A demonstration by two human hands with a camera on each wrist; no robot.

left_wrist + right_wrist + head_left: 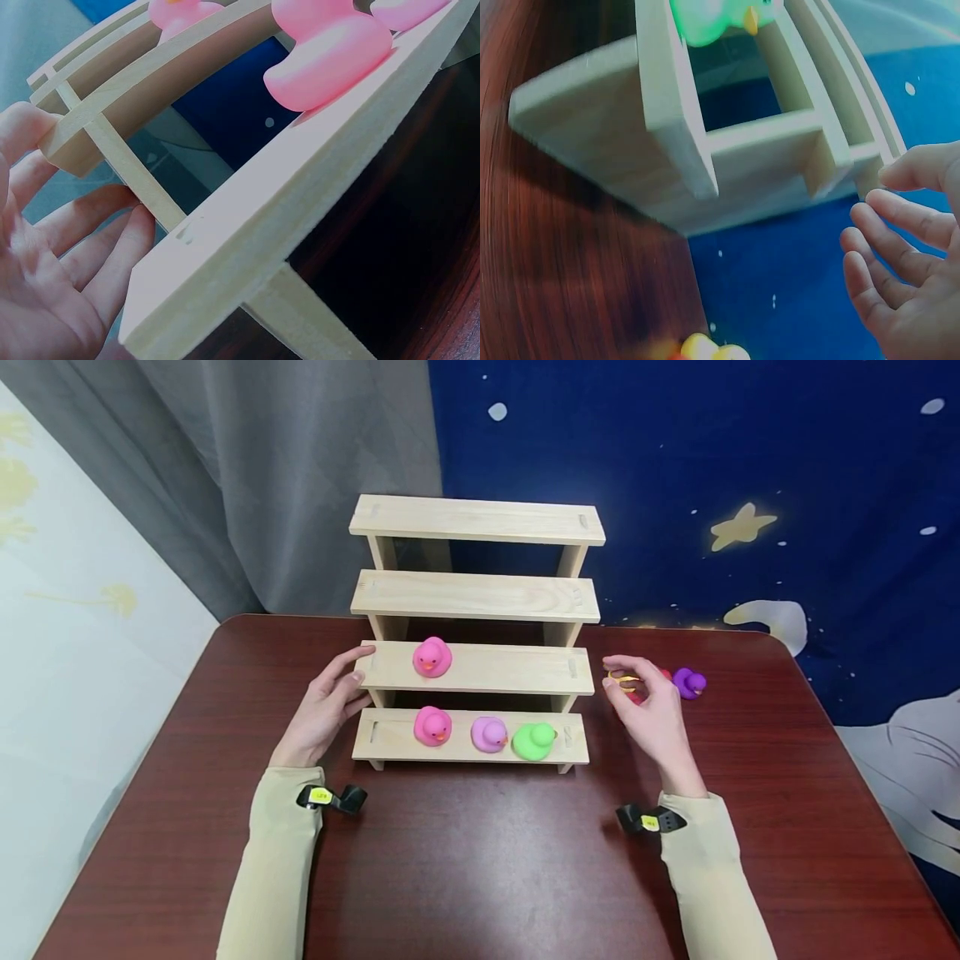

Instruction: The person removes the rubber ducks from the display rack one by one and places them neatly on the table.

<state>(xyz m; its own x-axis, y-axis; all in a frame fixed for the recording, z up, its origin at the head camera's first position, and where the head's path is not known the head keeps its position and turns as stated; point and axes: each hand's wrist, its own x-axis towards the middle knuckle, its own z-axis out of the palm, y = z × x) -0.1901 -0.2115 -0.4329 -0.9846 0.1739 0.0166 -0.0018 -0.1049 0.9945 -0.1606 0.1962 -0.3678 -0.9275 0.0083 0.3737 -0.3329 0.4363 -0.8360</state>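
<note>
Judged part-way along: four ducks standing upright on the wooden stand (480,595), other toys lying off it to the right. Recorded on the bottom step (392,745), from left to right: one pink duck (432,727), one light purple duck (488,735), one green duck (535,742). Recorded on the second step (517,670) up: another pink duck (432,657), directly behind the lower one. Stocked so far, of four steps: the lower two only.

Outstanding, as judged: the toys on the table (480,860) near the stand's right end. Identified there: a dark purple duck (689,683), just beyond the right hand (656,714), and red toys (636,698) partly hidden by that hand. Seen also at the lower edge of the right wrist view: a yellow toy (699,348), cut off, too little shown to confirm as a duck. Not possible to count reliably behind the fingers.

Found at the left hand (322,702): fingers apart and relaxed, touching the left end of the second step, no duck held. Found at the right hand: thumb and fingers apart, loosely bent, nothing held, well apart from the yellow toy in the right wrist view.
</note>
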